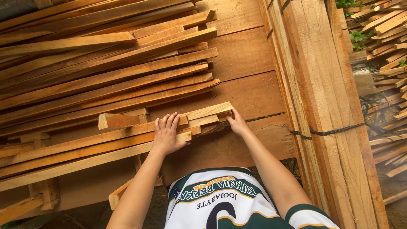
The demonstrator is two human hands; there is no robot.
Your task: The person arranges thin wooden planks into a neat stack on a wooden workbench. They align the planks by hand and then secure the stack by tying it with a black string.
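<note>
1. The left hand (pixel 166 135) lies flat and open on top of some long wood strips (pixel 106 140). The fingers are spread out and point away from the person.
2. The right hand (pixel 237 124) is at the end of a short wood strip (pixel 210 111). The fingers curl on that end and touch it, but I cannot tell if it is a full grip.
3. The short wood strip sits on top of the long strips, between the 2 hands, close in front of the person.
4. The long strips run off to the left and rest on a wooden frame (pixel 48 191).
5. Behind the hands is a big messy pile of thin strips (pixel 106 63). It lies on wide flat boards (pixel 246 55).
6. On the right is a tall bundle of planks (pixel 322 85), tied with a dark strap (pixel 339 129).
7. Far right, more loose wood (pixel 390 38) lies on the ground, with a few green leaves (pixel 358 38) near it.
8. The person wears a white and green shirt (pixel 220 203).
</note>
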